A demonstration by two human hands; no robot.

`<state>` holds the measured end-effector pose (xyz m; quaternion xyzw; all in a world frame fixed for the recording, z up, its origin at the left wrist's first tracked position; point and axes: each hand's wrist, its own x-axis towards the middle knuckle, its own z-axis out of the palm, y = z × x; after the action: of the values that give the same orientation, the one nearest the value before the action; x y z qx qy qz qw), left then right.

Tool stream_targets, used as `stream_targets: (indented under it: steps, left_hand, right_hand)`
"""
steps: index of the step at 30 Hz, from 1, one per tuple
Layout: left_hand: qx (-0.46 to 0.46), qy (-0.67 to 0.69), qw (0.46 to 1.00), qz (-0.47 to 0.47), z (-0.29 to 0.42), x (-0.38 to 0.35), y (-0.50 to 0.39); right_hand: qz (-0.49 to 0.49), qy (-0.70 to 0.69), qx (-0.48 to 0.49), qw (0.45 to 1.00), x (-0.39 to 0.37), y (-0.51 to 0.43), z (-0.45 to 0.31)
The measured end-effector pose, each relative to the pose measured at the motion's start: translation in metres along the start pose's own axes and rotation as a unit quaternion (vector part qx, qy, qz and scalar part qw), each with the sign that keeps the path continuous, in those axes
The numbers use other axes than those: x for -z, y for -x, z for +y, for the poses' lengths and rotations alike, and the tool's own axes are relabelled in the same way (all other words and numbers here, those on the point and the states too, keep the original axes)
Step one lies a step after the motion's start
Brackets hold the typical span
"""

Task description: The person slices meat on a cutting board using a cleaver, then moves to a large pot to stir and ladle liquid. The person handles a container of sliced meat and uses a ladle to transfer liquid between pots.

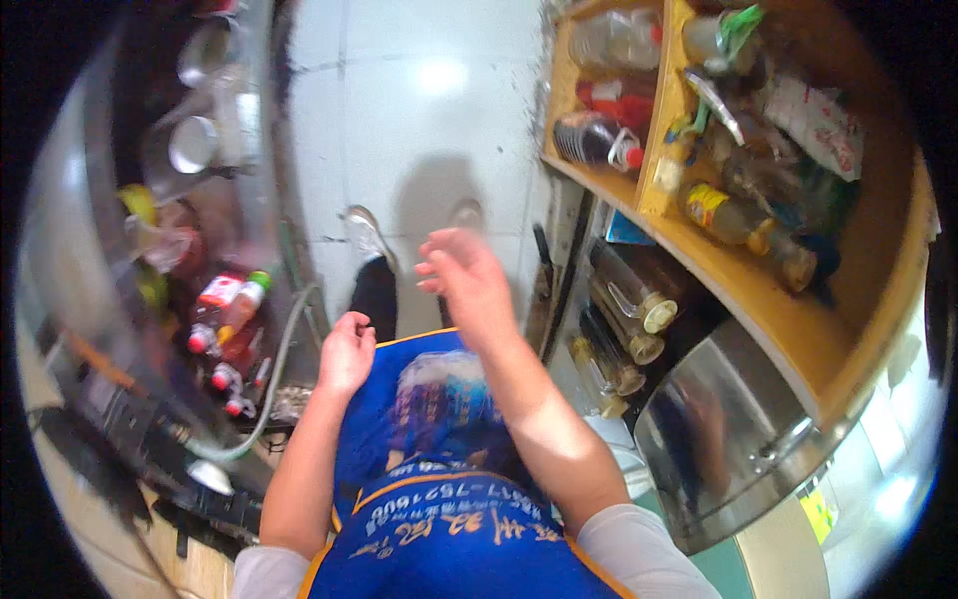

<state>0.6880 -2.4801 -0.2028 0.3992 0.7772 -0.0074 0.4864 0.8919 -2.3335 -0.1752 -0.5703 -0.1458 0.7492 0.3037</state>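
My right hand [470, 281] is raised in front of my body, its fingers apart and slightly bent. Nothing shows in it, and motion blurs its edges. Lower and to the left, my left hand [347, 356] hangs beside the blue apron [426, 517] with loosely curled fingers and no object visible in it. The apron has orange trim and bears printed writing. Below my hands are a shoe [367, 230] and the pale tiled floor [419, 112].
A wooden shelf [718, 262] on the right holds several bottles, among them a dark bottle [591, 140]. Beneath it lie clear jugs [629, 299] beside a shiny metal panel [718, 434]. Along the left, a pale hose [283, 352] runs past bottles with red caps [224, 322].
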Motion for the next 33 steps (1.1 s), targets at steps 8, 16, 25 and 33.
stream_targets:
  steps: [8, 16, 25, 33]
  left_hand:
    - [0.078, -0.006, 0.992, 0.102, -0.002, 0.099, 0.061]
    - [0.068, -0.186, 0.980, 0.015, -0.052, 0.103, 0.053]
    - [0.074, -0.159, 0.981, -0.085, -0.009, 0.188, -0.110]
    - [0.094, 0.030, 0.988, 0.118, 0.210, 0.411, -0.277]
  right_hand:
    - [-0.031, 0.069, 0.108, 0.991, -0.044, 0.041, -0.198]
    - [-0.116, 0.076, 0.157, 0.978, -0.132, 0.018, -0.331]
    - [-0.170, 0.067, 0.211, 0.960, -0.244, -0.056, -0.510]
    - [-0.117, 0.016, 0.264, 0.957, -0.250, -0.140, -0.658]
